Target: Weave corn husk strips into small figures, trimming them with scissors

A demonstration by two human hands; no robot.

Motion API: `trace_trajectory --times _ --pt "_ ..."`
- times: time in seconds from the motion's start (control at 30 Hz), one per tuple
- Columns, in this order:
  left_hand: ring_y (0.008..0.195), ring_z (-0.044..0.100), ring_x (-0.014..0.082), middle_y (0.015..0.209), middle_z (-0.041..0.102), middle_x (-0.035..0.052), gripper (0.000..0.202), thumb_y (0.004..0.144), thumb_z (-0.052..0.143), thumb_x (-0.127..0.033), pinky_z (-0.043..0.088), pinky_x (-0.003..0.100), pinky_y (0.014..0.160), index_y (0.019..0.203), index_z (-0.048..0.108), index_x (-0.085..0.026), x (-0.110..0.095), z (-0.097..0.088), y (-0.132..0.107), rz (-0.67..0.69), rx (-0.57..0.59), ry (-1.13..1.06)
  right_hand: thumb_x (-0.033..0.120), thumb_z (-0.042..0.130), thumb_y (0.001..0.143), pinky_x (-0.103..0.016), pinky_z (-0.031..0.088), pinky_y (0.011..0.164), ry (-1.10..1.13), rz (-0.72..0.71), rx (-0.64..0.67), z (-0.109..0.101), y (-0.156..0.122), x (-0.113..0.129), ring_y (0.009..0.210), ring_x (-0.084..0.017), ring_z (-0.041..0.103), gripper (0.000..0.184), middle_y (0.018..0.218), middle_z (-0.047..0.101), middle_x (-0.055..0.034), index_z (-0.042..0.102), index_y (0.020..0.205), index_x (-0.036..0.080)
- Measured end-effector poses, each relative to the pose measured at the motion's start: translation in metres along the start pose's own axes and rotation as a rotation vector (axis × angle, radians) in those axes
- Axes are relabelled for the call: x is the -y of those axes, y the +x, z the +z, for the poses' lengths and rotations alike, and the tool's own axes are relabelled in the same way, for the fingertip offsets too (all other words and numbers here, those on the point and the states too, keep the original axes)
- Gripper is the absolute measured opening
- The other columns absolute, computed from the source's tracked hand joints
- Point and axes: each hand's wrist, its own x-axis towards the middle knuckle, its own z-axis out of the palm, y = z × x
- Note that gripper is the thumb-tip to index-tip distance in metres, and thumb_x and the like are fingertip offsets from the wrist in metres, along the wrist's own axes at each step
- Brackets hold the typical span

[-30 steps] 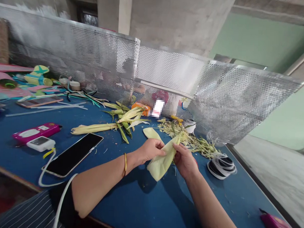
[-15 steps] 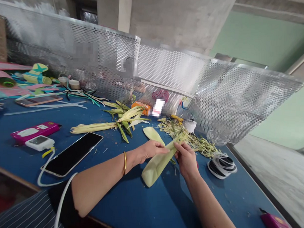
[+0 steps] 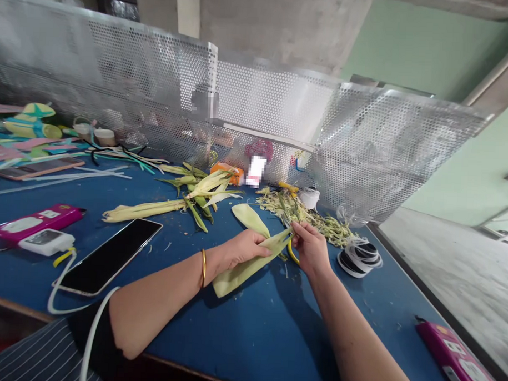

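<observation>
Pretty sure I'm working the tip of this corn husk (image 3: pixel 239 274) at six o'clock, left hand (image 3: pixel 247 248) pinching its middle, right hand (image 3: pixel 311 245) pinched tight on its two-o'clock end, so next calls for a steady left grip.

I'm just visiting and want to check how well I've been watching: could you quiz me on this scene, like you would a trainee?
1. True or false: the gold bracelet is worn on the left arm.
2. What does the left hand hold?
a) a spoon
b) a pale green husk
c) a paintbrush
3. Which lies closer to the left arm: the large black-screened phone or the black-and-white coil?

Key:
1. True.
2. b, a pale green husk.
3. The large black-screened phone.
</observation>
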Motion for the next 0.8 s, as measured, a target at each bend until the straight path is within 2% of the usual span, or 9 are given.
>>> trace_trajectory --times 0.2,0.3,0.37,0.43,0.5,0.57,0.67,0.8 --pt "0.049 0.058 0.0143 0.059 0.067 0.0013 0.016 0.065 0.078 -0.028 0.043 0.024 0.049 0.069 0.068 -0.016 -0.003 0.001 -0.001 -0.082 -0.031 -0.080 0.056 0.077 0.054 -0.022 0.034 0.041 -0.283 -0.013 -0.078 -0.013 0.014 -0.010 0.045 -0.009 0.048 0.046 0.055 0.056 0.0012 0.049 0.057 0.020" --pt "0.051 0.060 0.0160 0.061 0.068 0.0028 0.020 0.065 0.079 -0.032 0.045 0.025 0.050 0.070 0.068 -0.015 0.000 0.000 0.001 -0.076 -0.051 -0.088 0.056 0.062 0.073 -0.025 0.040 0.047 -0.510 -0.013 -0.058 -0.019 0.018 -0.008 0.053 -0.014 0.056 0.037 0.067 0.064 -0.0030 0.056 0.067 0.019" --pt "0.051 0.061 0.0168 0.062 0.069 0.0037 0.022 0.065 0.079 -0.033 0.046 0.027 0.051 0.072 0.070 -0.015 0.003 -0.003 0.004 -0.080 -0.093 -0.085 0.048 0.053 0.082 -0.027 0.044 0.056 -0.694 -0.013 -0.023 -0.024 0.019 -0.003 0.065 -0.018 0.063 0.030 0.079 0.068 -0.0056 0.061 0.076 0.020" --pt "0.050 0.060 0.0170 0.062 0.069 0.0040 0.021 0.066 0.078 -0.033 0.047 0.028 0.051 0.074 0.071 -0.015 0.005 -0.007 0.009 -0.092 -0.144 -0.094 0.035 0.058 0.079 -0.030 0.045 0.067 -0.901 -0.010 0.019 -0.031 0.018 0.003 0.083 -0.024 0.066 0.016 0.086 0.069 -0.0079 0.062 0.076 0.020" --pt "0.051 0.061 0.0174 0.063 0.070 0.0044 0.018 0.067 0.077 -0.030 0.047 0.028 0.051 0.074 0.072 -0.015 0.007 -0.012 0.013 -0.093 -0.185 -0.111 0.020 0.067 0.067 -0.034 0.044 0.076 -1.097 0.005 0.059 -0.036 0.016 0.007 0.097 -0.030 0.063 0.007 0.088 0.069 -0.0116 0.060 0.071 0.018" --pt "0.052 0.063 0.0181 0.065 0.070 0.0051 0.016 0.067 0.076 -0.027 0.048 0.029 0.053 0.075 0.072 -0.015 0.007 -0.016 0.016 -0.091 -0.203 -0.134 0.009 0.067 0.058 -0.037 0.042 0.081 -1.251 0.024 0.097 -0.040 0.014 0.008 0.103 -0.034 0.061 0.019 0.092 0.069 -0.0157 0.061 0.074 0.017" --pt "0.054 0.064 0.0190 0.066 0.071 0.0057 0.015 0.068 0.076 -0.026 0.050 0.030 0.055 0.075 0.071 -0.014 0.006 -0.020 0.017 -0.110 -0.192 -0.187 0.005 0.065 0.056 -0.039 0.041 0.082 -1.387 0.036 0.149 -0.043 0.015 0.004 0.104 -0.037 0.061 0.035 0.097 0.068 -0.0191 0.063 0.090 0.014" --pt "0.055 0.064 0.0197 0.068 0.071 0.0069 0.017 0.069 0.075 -0.028 0.052 0.032 0.056 0.076 0.070 -0.014 0.004 -0.024 0.015 -0.115 -0.199 -0.237 0.008 0.065 0.058 -0.037 0.042 0.078 -1.385 0.036 0.205 -0.046 0.021 0.004 0.098 -0.035 0.063 0.045 0.091 0.070 -0.0149 0.064 0.102 0.015"
